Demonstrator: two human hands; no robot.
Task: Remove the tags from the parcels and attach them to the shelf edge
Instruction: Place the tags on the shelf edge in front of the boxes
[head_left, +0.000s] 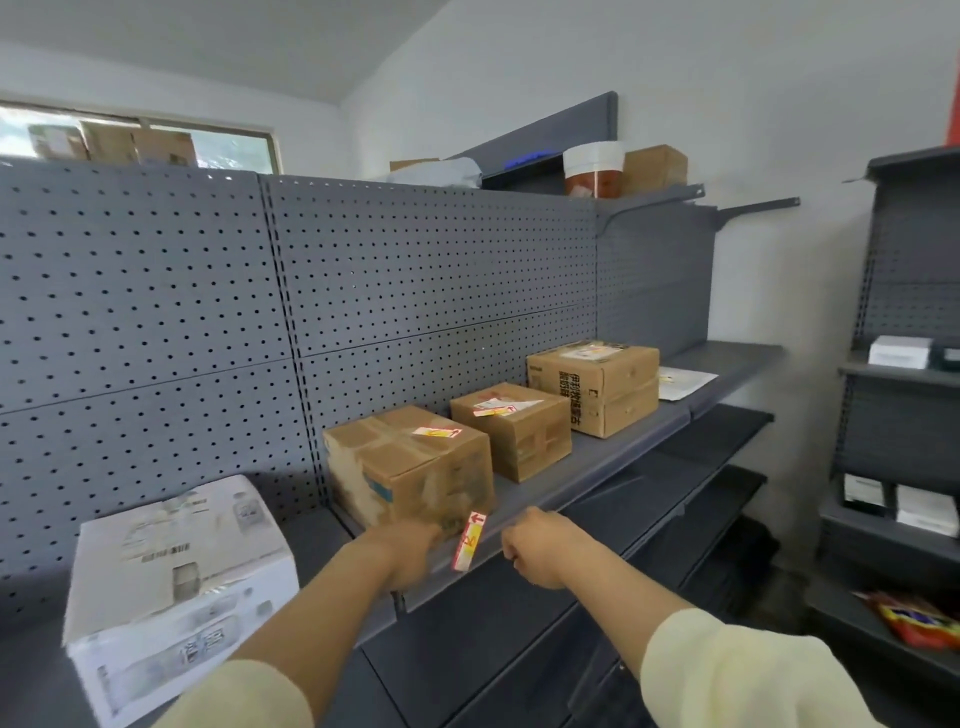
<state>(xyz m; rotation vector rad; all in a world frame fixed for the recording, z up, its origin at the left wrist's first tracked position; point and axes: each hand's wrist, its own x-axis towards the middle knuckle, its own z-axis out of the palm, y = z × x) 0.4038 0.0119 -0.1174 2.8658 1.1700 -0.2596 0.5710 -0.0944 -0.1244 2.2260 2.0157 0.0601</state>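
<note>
A red-and-white tag stands upright at the grey shelf edge, between my two hands and in front of the nearest brown parcel. My left hand is blurred just left of the tag, by the parcel's lower front corner; a small gap shows between them and its fingers cannot be made out. My right hand is right of the tag, fingers curled, knuckles against the shelf lip, holding nothing I can see. That parcel carries another tag. The middle parcel has tags on top, and the far parcel bears a label.
A white printed box sits on the shelf at my left. Papers lie beyond the far parcel. Grey pegboard backs the shelf, with lower shelves below. A second rack with small white boxes stands at right.
</note>
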